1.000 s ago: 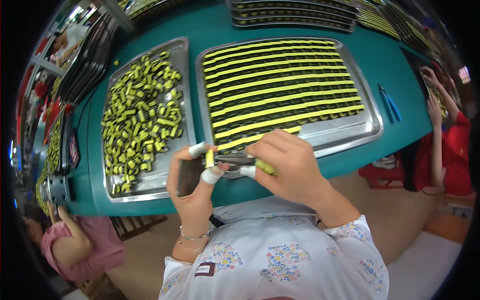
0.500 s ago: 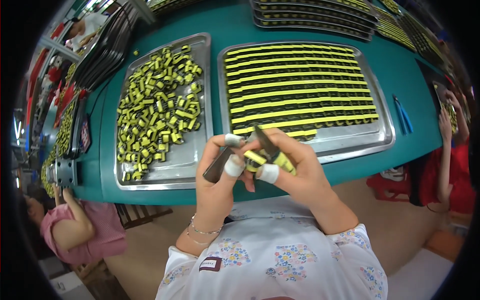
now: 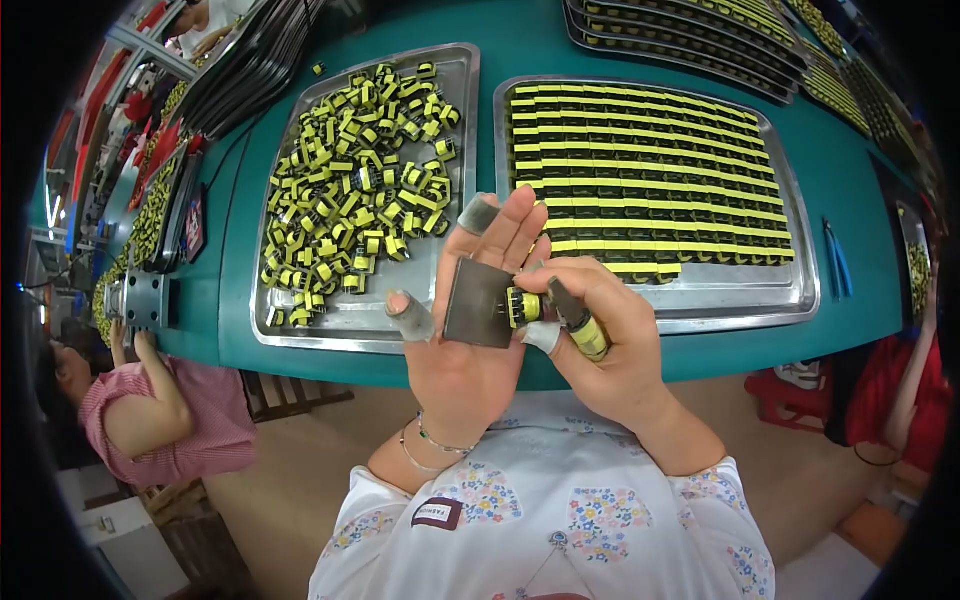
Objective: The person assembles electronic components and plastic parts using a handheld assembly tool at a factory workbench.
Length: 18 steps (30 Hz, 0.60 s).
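Note:
My left hand point(image 3: 462, 378) is palm up with its fingers stretched out, thumb and index finger wrapped in tape. Flat across that palm and the finger bases lies a dark square plate point(image 3: 474, 302). My right hand point(image 3: 625, 345), also taped at the thumb, pinches a small yellow and black transformer point(image 3: 524, 308) with its pins toward the plate, at the plate's right edge. The same hand grips a tool point(image 3: 588, 338) with a dark flat tip and a yellow-wrapped handle; its exact kind is unclear.
A metal tray point(image 3: 345, 325) on the left has loose transformers; another tray point(image 3: 745, 300) on the right has them in rows. Blue-handled pliers point(image 3: 838, 262) lie farther right. Stacked trays point(image 3: 690, 50) stand behind, dark trays point(image 3: 240, 85) at left. Co-workers sit at both sides.
My left hand has opened from a curled grip, and the plate now lies flat on its palm. My right hand has brought the transformer to the plate's edge. The whole view has shifted slightly.

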Available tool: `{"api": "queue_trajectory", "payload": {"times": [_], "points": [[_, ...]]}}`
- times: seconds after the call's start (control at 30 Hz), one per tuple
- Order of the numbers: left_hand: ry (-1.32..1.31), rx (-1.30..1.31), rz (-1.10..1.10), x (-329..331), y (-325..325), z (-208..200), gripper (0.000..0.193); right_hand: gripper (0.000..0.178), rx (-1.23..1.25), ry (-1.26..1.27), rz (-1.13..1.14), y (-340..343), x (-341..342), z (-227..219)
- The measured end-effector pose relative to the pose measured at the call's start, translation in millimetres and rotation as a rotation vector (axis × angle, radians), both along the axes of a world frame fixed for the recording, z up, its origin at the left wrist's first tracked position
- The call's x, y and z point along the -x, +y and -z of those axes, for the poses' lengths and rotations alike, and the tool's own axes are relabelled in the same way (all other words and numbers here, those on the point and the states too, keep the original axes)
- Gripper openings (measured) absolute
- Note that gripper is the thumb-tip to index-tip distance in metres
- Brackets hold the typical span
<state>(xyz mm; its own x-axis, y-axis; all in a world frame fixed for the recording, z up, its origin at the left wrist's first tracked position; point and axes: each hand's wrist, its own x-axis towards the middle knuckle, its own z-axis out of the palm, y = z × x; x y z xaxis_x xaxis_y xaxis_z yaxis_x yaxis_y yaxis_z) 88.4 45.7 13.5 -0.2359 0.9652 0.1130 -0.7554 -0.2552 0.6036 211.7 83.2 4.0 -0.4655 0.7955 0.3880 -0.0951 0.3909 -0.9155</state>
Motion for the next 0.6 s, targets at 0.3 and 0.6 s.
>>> {"api": "queue_trajectory", "payload": {"times": [0.3, 0.6], "points": [[0.306, 0.029, -0.1, -5.0, -1.0, 0.8, 0.097, 0.045, -0.224, -0.185, 0.071, -3.1, -0.8, -9.4], [0.42, 0.057, -0.128, -8.6, -2.2, 3.4, 0.098, 0.047, -0.26, -0.194, 0.085, -2.0, -1.6, -8.6]]}}
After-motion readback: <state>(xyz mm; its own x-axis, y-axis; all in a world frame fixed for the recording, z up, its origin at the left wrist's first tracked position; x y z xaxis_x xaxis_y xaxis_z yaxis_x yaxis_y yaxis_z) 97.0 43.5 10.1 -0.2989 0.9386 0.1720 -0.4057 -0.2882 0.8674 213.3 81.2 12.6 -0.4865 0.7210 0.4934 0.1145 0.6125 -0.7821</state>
